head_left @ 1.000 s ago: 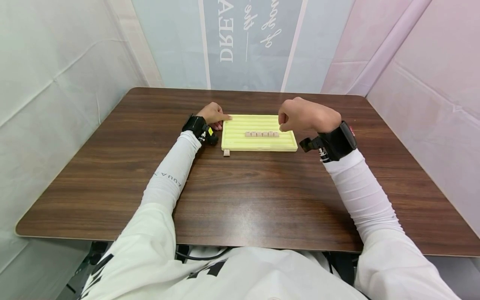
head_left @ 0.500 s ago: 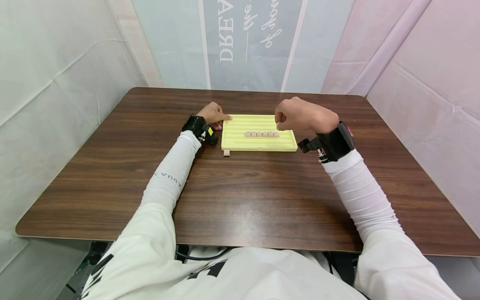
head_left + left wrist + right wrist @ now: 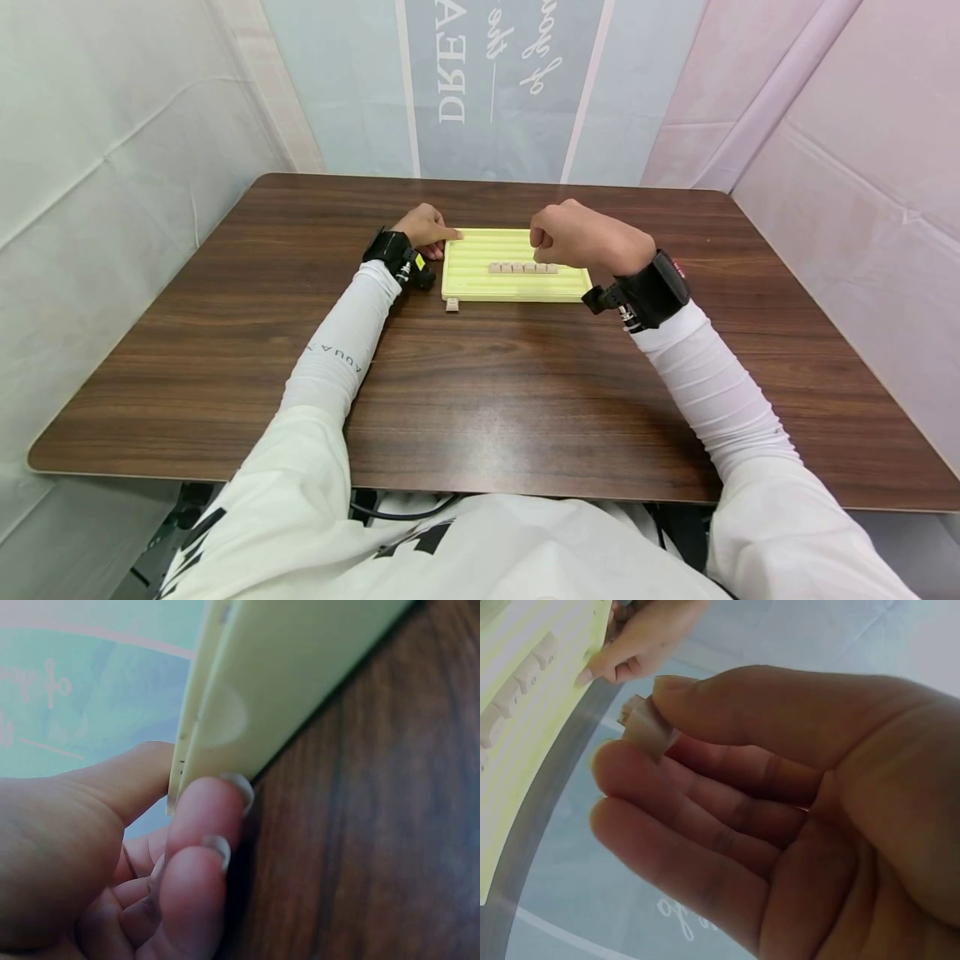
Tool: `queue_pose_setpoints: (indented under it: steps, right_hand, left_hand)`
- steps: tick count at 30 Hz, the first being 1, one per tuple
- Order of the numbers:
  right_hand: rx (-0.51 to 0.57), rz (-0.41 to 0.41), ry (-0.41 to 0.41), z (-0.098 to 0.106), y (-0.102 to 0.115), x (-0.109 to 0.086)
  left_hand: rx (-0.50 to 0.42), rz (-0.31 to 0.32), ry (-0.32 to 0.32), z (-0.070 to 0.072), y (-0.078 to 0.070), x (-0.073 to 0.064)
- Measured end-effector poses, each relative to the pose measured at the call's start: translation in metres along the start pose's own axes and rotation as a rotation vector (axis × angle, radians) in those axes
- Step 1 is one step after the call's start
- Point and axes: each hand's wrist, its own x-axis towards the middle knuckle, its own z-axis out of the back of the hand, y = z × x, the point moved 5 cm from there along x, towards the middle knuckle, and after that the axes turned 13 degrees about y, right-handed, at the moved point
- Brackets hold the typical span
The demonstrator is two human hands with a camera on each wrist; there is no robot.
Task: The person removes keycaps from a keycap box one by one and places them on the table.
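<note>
A pale yellow ridged tray [image 3: 480, 288] lies on the table, with a row of several beige keycaps [image 3: 517, 268] along one of its grooves. My left hand [image 3: 425, 227] grips the tray's far left corner, thumb on the rim; the left wrist view shows curled fingertips [image 3: 206, 817] against its side wall. Over the tray's right half is my right hand [image 3: 585, 237], covering the far right corner in the head view. Between its thumb and fingers it pinches a small beige keycap [image 3: 646, 729], partly hidden by the fingertips. Another keycap [image 3: 452, 305] sits on the table at the tray's near left corner.
The tray stands toward the back of a dark wood-grain table [image 3: 480, 400]. Beyond the far edge hangs a blue-grey cloth [image 3: 517, 100] with lettering. White cloth walls [image 3: 112, 208] rise on both sides.
Holding the keycap, my right hand has moved left over the tray, to just behind the right end of the keycap row. My left hand has stayed on the corner.
</note>
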Motion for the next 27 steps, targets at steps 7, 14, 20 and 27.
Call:
queue_pose_setpoints:
  steps: [7, 14, 20, 27]
  right_hand:
    - [-0.021, 0.042, -0.050, -0.004, 0.006, 0.005]
    - [-0.017, 0.110, -0.107, -0.007, 0.016, 0.009]
    - [-0.039, 0.159, -0.108, -0.016, 0.026, 0.015]
    - [-0.057, 0.184, -0.102, -0.024, 0.034, 0.022]
  left_hand:
    - [-0.002, 0.013, 0.002, 0.000, 0.002, 0.004]
    - [0.004, 0.000, -0.020, -0.001, -0.001, -0.003]
    - [0.016, -0.011, -0.022, -0.002, -0.003, -0.006]
    - [0.018, -0.019, -0.025, -0.002, -0.003, -0.006]
